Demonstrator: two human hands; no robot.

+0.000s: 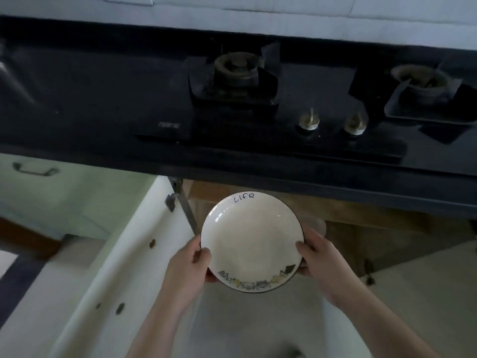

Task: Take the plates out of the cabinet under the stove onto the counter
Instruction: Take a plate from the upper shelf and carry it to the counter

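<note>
A white plate (251, 241) with a dark rim, the word "life" at its far edge and small drawings at its near edge, is held level in front of the open cabinet (361, 228) under the stove. My left hand (191, 264) grips its left rim, thumb on top. My right hand (317, 257) grips its right rim the same way. The plate hangs below the edge of the black counter (77, 99). Behind the plate's right side a pale rounded shape shows in the cabinet; I cannot tell what it is.
The white cabinet door (116, 254) stands swung open at the left, with its metal hinge (178, 200) by the plate. On the counter sit two gas burners (237, 68) (420, 81) and two knobs (309, 121) (355, 125). A drawer handle (34, 170) is at far left.
</note>
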